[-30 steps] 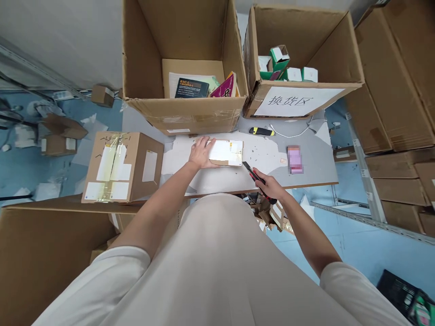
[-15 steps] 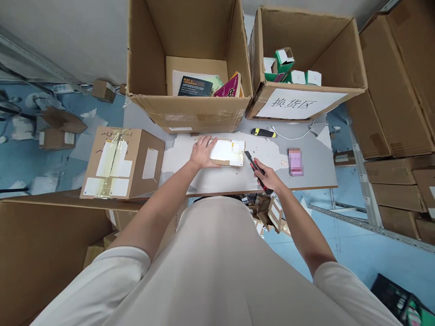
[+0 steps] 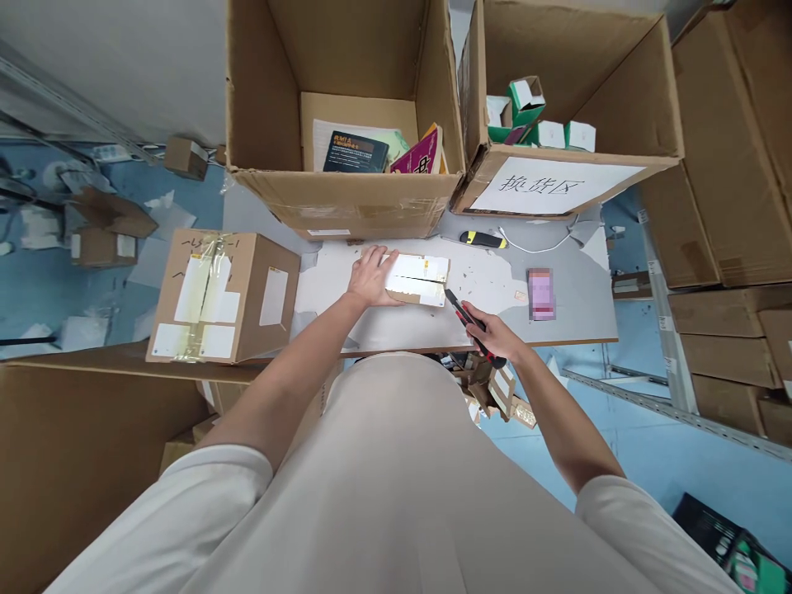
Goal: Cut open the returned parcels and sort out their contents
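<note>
Knife [image 3: 456, 305] shifted bodyward, carton [image 3: 417, 268] under left grip [image 3: 370, 279]

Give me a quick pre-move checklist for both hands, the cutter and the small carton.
1. Small carton held: ok, left hand on its left end.
2. Box cutter gripped: ok, in the right hand.
3. Left fingers away from cutter tip: ok, tip at the carton's opposite end.
4. Tip clear of carton: cannot tell, too close to its right edge.
5. Yellow-and-black tool apart from carton: ok, lies beyond it on the table.
</note>
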A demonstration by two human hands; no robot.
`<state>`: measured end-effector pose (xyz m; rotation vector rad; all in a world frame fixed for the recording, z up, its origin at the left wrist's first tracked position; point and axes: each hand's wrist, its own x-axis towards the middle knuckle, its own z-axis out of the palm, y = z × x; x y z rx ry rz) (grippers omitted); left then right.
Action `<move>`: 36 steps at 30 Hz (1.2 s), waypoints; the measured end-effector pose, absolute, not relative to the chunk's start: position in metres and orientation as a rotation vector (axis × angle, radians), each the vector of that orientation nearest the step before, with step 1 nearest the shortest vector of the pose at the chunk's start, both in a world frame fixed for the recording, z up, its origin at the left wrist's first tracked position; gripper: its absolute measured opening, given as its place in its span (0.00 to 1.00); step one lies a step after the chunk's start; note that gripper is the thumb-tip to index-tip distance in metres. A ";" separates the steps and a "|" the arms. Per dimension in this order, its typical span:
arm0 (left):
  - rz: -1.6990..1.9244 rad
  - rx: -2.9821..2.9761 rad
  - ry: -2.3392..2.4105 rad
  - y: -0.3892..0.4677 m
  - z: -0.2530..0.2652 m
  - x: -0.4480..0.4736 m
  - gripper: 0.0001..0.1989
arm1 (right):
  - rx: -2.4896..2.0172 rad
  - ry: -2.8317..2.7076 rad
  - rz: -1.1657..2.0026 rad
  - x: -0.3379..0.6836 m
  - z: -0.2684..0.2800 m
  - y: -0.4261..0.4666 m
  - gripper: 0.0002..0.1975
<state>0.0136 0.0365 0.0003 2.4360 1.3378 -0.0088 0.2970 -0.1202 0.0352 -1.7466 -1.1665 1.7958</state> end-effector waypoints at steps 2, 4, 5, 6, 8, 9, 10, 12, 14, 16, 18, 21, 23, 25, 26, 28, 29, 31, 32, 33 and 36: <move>-0.001 2.439 1.332 0.037 0.001 0.014 0.61 | -1.783 -1.163 1.764 0.295 0.035 -0.128 0.33; 0.003 2.436 1.333 0.037 0.001 0.014 0.61 | -1.803 -1.150 1.734 0.291 0.033 -0.137 0.33; 0.002 2.432 1.335 0.037 0.001 0.014 0.61 | -1.805 -1.157 1.727 0.290 0.031 -0.142 0.33; 0.000 2.426 1.343 0.038 0.002 0.015 0.60 | -1.805 -1.176 1.725 0.288 0.029 -0.148 0.33; 0.003 2.411 1.369 0.038 0.003 0.016 0.60 | -1.810 -1.209 1.717 0.287 0.025 -0.158 0.32; 0.005 2.405 1.381 0.038 0.003 0.017 0.61 | -1.812 -1.194 1.693 0.287 0.024 -0.163 0.32; 0.006 2.401 1.391 0.038 0.004 0.018 0.61 | -1.808 -1.154 1.652 0.287 0.022 -0.166 0.33; 0.003 2.387 1.412 0.036 0.006 0.019 0.62 | -1.774 -1.032 1.540 0.288 0.018 -0.169 0.36; 0.000 2.357 1.451 0.028 0.009 0.019 0.63 | -1.731 -0.903 1.433 0.285 0.013 -0.163 0.40; 0.001 2.308 1.516 0.015 0.013 0.017 0.61 | -1.685 -0.774 1.384 0.274 0.006 -0.150 0.42; -0.002 2.251 1.607 -0.004 0.017 0.013 0.54 | -1.626 -0.629 1.364 0.254 -0.003 -0.131 0.37; -0.005 2.137 1.784 -0.036 0.019 0.002 0.39 | -1.536 -0.505 1.371 0.218 -0.014 -0.101 0.25; 0.058 2.052 1.820 -0.055 0.016 -0.008 0.31 | -1.509 -0.519 1.410 0.200 -0.018 -0.083 0.22; 0.205 1.962 1.730 -0.069 0.008 -0.017 0.26 | -1.526 -0.566 1.434 0.192 -0.020 -0.067 0.20; 0.290 1.911 1.663 -0.073 0.003 -0.020 0.25 | -1.540 -0.588 1.437 0.192 -0.019 -0.059 0.19; 0.427 1.806 1.552 -0.080 -0.006 -0.024 0.24 | -1.560 -0.631 1.432 0.196 -0.017 -0.045 0.18; 0.473 1.758 1.529 -0.083 -0.010 -0.024 0.24 | -1.560 -0.659 1.427 0.200 -0.015 -0.040 0.18; 0.530 1.691 1.515 -0.085 -0.016 -0.023 0.24 | -1.546 -0.726 1.437 0.206 -0.011 -0.035 0.19; 0.549 1.668 1.513 -0.085 -0.018 -0.022 0.24 | -1.539 -0.752 1.444 0.210 -0.008 -0.036 0.20; 0.564 1.652 1.515 -0.084 -0.019 -0.021 0.24 | -1.533 -0.767 1.453 0.213 -0.006 -0.040 0.20; 0.584 1.671 1.522 -0.067 -0.017 -0.021 0.26 | -1.528 -0.705 1.481 0.222 0.001 -0.067 0.19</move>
